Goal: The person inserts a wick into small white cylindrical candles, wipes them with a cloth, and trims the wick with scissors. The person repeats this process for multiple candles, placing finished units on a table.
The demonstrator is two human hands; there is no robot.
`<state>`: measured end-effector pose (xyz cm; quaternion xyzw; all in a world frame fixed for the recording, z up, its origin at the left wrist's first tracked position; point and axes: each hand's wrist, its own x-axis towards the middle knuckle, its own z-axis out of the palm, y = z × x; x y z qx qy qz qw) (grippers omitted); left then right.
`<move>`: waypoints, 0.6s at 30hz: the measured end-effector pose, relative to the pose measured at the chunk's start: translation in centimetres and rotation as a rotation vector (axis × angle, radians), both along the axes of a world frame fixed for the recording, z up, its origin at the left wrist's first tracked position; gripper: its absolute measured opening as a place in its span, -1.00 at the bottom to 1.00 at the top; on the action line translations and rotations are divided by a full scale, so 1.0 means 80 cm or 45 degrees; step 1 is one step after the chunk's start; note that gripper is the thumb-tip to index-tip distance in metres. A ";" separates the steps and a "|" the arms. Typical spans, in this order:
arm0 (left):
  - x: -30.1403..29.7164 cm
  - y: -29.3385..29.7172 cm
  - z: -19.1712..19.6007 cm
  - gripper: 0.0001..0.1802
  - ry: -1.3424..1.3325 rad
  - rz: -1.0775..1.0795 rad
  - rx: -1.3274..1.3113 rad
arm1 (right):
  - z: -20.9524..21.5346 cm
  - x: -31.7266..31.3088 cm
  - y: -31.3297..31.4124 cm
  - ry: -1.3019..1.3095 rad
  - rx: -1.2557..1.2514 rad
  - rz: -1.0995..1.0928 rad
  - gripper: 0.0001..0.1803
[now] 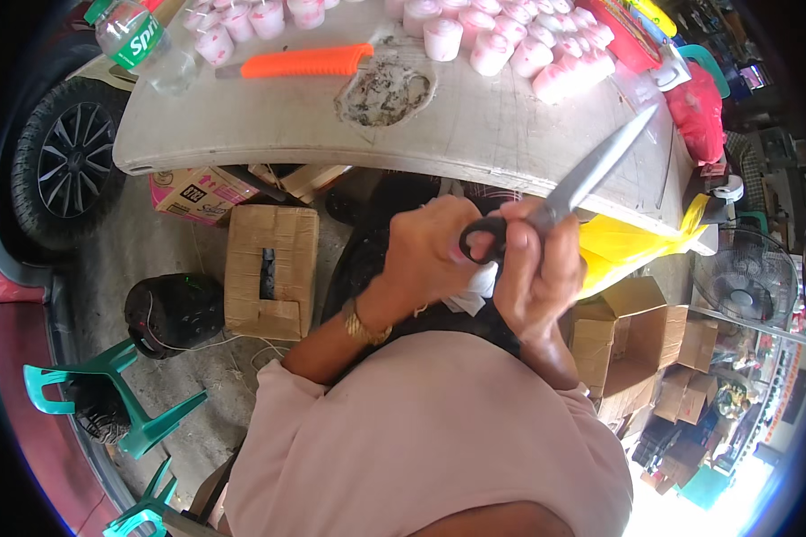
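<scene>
My right hand [539, 282] is wrapped round a pair of scissors [593, 172], its blades together and angled up to the right over the table's near edge. Beside the black handle loop, my left hand [428, 253] is closed. Something pale and pinkish peeks out at its fingers, mostly hidden, so its kind does not show. Whitish material [471, 295] hangs below, between the two hands. On the worn white table [269, 121] stand many small white-and-pink cups [491, 54]. An orange-handled tool [309, 61] lies left of a rough dark patch.
A green-capped bottle [145, 45] stands at the table's left. Below are a cardboard box [270, 273], a black round container [172, 313] and green plastic chairs [121, 389]. Right of me are a yellow bag [622, 255], open boxes [622, 340] and a fan [743, 285]. A vehicle wheel [70, 161] is at far left.
</scene>
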<state>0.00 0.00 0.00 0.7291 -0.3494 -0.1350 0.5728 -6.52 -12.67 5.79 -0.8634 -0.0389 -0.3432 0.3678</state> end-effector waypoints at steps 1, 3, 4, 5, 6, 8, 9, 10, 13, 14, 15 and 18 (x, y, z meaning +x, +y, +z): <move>0.000 -0.001 -0.001 -0.46 -0.052 0.036 -0.040 | 0.001 -0.001 0.000 0.240 0.298 -0.009 -0.92; 0.007 -0.001 -0.007 -0.49 -0.157 0.074 -0.148 | 0.005 -0.003 -0.003 0.205 0.608 -0.099 -0.87; 0.008 -0.003 -0.013 -0.50 -0.198 0.075 -0.228 | 0.005 -0.004 -0.008 0.163 0.706 -0.081 -0.86; 0.010 0.001 -0.019 -0.50 -0.249 0.077 -0.290 | 0.004 -0.003 -0.012 0.152 0.830 -0.083 -0.84; 0.013 0.005 -0.028 -0.49 -0.219 0.071 -0.250 | 0.008 -0.011 -0.015 0.334 0.801 -0.176 -0.81; 0.013 0.013 -0.050 -0.50 -0.215 0.168 -0.109 | 0.000 -0.022 -0.015 0.473 1.086 0.073 -0.81; 0.012 0.019 -0.061 -0.50 -0.198 0.218 -0.031 | -0.004 -0.029 -0.016 0.540 1.230 0.195 -0.79; 0.013 0.027 -0.071 -0.51 -0.347 0.251 0.060 | -0.003 -0.039 -0.018 0.805 1.314 0.277 -0.64; 0.015 0.062 -0.089 -0.53 -0.550 0.284 0.323 | -0.009 -0.062 -0.020 1.191 1.667 0.720 -0.27; 0.013 0.074 -0.092 -0.53 -0.463 0.242 0.394 | -0.012 -0.068 -0.022 1.274 1.764 0.831 -0.25; 0.012 0.082 -0.093 -0.53 -0.356 0.202 0.475 | -0.015 -0.073 -0.024 1.369 1.883 0.943 -0.22; 0.011 0.101 -0.091 -0.65 -0.063 0.117 0.720 | -0.031 -0.078 -0.040 1.419 1.836 1.035 -0.23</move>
